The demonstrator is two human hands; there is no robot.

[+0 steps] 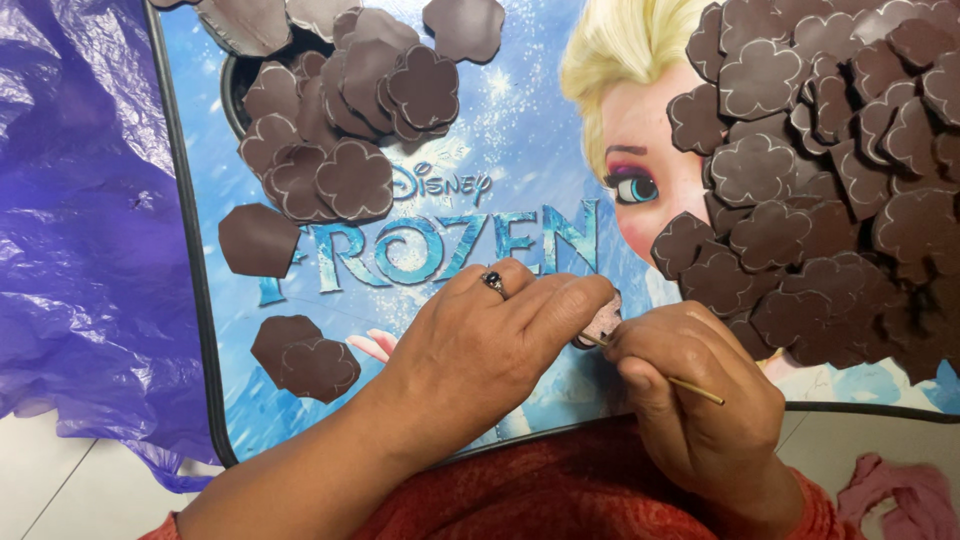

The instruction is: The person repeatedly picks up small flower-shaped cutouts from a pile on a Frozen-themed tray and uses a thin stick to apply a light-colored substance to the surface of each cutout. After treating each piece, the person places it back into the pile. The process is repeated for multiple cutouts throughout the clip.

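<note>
My left hand [490, 345], with a dark-stoned ring on one finger, pinches a small brown flower-shaped cutout [603, 322] at the lower middle of a blue printed lap tray [520, 130]. My right hand [690, 400] grips a thin wooden stick [690, 386] whose tip meets the cutout. A large heap of brown flower cutouts [830, 170] covers the tray's right side. A smaller heap of cutouts [340, 110] lies at its upper left.
A crumpled purple plastic sheet [70, 220] lies left of the tray. Two overlapping brown cutouts [305, 362] rest at the tray's lower left, a single one [258, 240] above them. A pink cloth scrap [900, 495] sits at the lower right. My red sleeve [560, 490] is below.
</note>
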